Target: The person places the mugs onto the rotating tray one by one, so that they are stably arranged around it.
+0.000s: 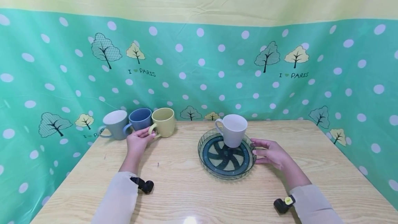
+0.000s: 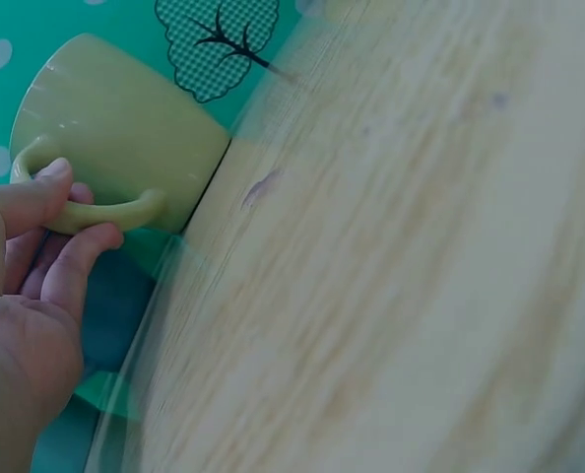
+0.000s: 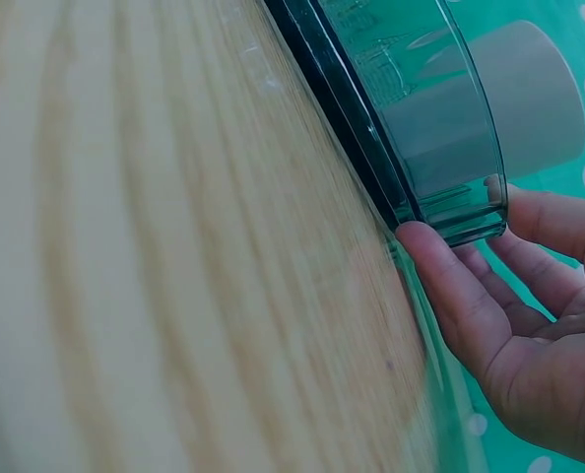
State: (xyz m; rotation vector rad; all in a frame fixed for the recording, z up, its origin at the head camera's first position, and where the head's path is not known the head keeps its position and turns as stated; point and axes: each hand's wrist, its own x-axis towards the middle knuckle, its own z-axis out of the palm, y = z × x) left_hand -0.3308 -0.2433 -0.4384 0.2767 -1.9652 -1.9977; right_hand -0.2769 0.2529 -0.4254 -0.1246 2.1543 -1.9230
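The handle of a yellow mug [image 1: 166, 123] is pinched between the thumb and fingers of my left hand [image 1: 138, 144]; the mug stands upright, and its handle shows closely in the left wrist view. On the right, a clear greenish round tray [image 1: 224, 175] with a dark slotted base rests on the table. My right hand [image 1: 272, 155] holds the tray's right side, one fingertip low by its base and another at the rim. Inside the tray, toward its back, stands a white mug [image 1: 235, 132] with its handle to the left.
Left of the yellow mug stand a blue mug [image 1: 140, 119] and a grey-blue mug [image 1: 116, 127] with a pale inside. The wooden table [image 1: 183, 172] ends at a green and yellow dotted curtain [image 1: 199, 89].
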